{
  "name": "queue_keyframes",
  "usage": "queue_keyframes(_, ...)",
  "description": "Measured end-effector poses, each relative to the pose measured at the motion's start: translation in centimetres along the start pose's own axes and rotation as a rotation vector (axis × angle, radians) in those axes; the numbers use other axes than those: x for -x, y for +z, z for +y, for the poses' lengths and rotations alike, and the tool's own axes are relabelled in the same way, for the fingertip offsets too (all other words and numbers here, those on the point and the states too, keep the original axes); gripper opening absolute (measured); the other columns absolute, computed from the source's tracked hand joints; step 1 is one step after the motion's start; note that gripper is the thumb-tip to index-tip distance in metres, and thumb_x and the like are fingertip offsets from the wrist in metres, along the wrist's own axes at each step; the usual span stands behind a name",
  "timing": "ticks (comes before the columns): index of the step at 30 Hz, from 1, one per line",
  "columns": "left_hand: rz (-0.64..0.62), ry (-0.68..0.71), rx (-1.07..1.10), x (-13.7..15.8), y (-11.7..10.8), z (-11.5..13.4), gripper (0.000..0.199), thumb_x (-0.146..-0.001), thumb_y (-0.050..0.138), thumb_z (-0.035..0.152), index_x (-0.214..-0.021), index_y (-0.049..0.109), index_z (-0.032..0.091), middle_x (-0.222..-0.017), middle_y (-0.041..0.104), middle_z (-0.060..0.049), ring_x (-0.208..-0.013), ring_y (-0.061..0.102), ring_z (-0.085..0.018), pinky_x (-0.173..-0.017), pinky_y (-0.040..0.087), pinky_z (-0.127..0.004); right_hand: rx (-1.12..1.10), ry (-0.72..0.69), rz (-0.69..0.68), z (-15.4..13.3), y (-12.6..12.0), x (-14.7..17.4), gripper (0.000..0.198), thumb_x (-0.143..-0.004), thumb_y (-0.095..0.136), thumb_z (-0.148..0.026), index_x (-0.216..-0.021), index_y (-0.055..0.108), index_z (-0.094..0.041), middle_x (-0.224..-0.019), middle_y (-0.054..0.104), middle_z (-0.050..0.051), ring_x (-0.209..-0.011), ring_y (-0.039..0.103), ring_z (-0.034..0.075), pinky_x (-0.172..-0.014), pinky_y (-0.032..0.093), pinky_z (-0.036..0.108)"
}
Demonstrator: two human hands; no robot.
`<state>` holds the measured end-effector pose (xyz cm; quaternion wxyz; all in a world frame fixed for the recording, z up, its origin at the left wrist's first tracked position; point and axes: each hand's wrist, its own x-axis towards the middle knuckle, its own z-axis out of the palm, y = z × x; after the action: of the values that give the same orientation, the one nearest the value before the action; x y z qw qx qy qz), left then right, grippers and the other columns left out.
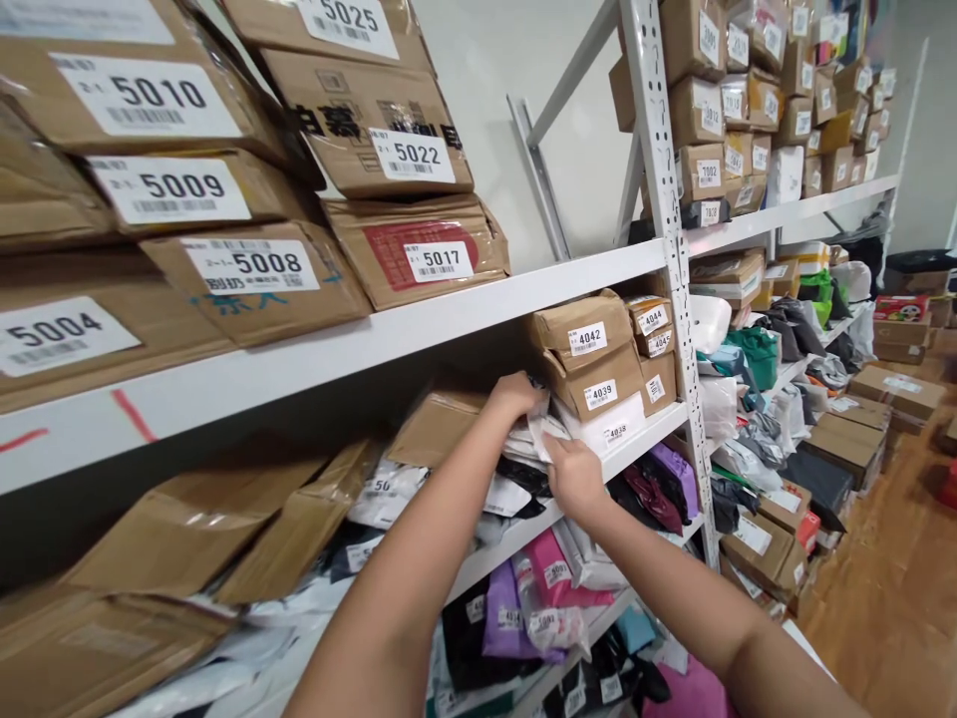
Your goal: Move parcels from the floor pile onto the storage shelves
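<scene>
My left hand reaches into the middle shelf and grips the top of a stack of white and grey poly-mailer parcels. My right hand holds the front edge of the same stack from below. Both forearms stretch in from the bottom of the view. Right beside the parcels stand numbered cardboard boxes, 4042 on top of 4039, with a white parcel under them.
A white metal shelf rack carries labelled cartons above, such as 5008 and 5017. Lower shelves hold pink, purple and black mailers. More boxes lie on the wooden floor at right.
</scene>
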<state>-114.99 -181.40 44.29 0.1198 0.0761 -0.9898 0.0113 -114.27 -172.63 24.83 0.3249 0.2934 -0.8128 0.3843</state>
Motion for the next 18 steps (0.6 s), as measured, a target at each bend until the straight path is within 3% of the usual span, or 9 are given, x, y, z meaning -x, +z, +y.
queue_keyframes(4, 0.129, 0.011, -0.002, 1.7, -0.4, -0.3, 0.05, -0.1, 0.052, 0.033, -0.137, 0.061, 0.001, -0.128, 0.074, -0.029, -0.122, 0.073, -0.036, -0.094, 0.058, -0.036, -0.194, 0.064, -0.099, 0.5, 1.4, -4.4, 0.052, -0.093, 0.054, -0.013, -0.143, 0.066, -0.018, -0.147, 0.068, 0.013, -0.136, 0.062, 0.029, -0.12, 0.049, 0.046)
queue_keyframes(7, 0.184, 0.067, -0.046, 3.3, -0.1, -0.5, 0.046, -0.098, 0.052, 0.028, -0.136, 0.059, 0.003, -0.123, 0.075, -0.027, -0.116, 0.074, -0.035, -0.095, 0.058, -0.039, -0.298, 0.087, -0.159, 1.2, 2.2, -5.1, 0.049, -0.1, 0.055, -0.025, -0.148, 0.058, -0.019, -0.158, 0.058, 0.014, -0.148, 0.053, 0.027, -0.125, 0.042, 0.048)
queue_keyframes(13, 0.144, 0.206, -0.187, 3.9, 1.3, 0.9, 0.044, -0.088, 0.065, 0.02, -0.129, 0.068, 0.004, -0.128, 0.07, -0.026, -0.119, 0.071, -0.037, -0.098, 0.058, -0.042, -0.283, 0.174, -0.162, 1.2, 3.4, -3.6, 0.072, -0.096, 0.066, -0.056, -0.149, 0.046, -0.011, -0.142, 0.066, 0.025, -0.131, 0.065, 0.038, -0.11, 0.053, 0.052)
queue_keyframes(16, 0.072, 0.231, -0.227, 3.3, 2.0, 1.5, 0.039, -0.086, 0.064, 0.014, -0.122, 0.075, 0.001, -0.124, 0.073, -0.028, -0.115, 0.074, -0.036, -0.095, 0.059, -0.039, -0.285, 0.157, -0.107, 1.0, 3.7, -2.9, 0.07, -0.093, 0.07, -0.054, -0.146, 0.048, -0.012, -0.142, 0.064, 0.025, -0.134, 0.062, 0.037, -0.114, 0.051, 0.052)
queue_keyframes(18, 0.031, 0.255, -0.239, 2.9, 2.3, 1.6, 0.041, -0.088, 0.067, 0.023, -0.122, 0.076, 0.002, -0.124, 0.074, -0.027, -0.116, 0.074, -0.035, -0.095, 0.059, -0.036, -0.286, 0.137, -0.051, 0.8, 4.0, -2.4, 0.064, -0.093, 0.069, -0.049, -0.143, 0.052, -0.013, -0.145, 0.061, 0.024, -0.14, 0.057, 0.037, -0.121, 0.045, 0.054)
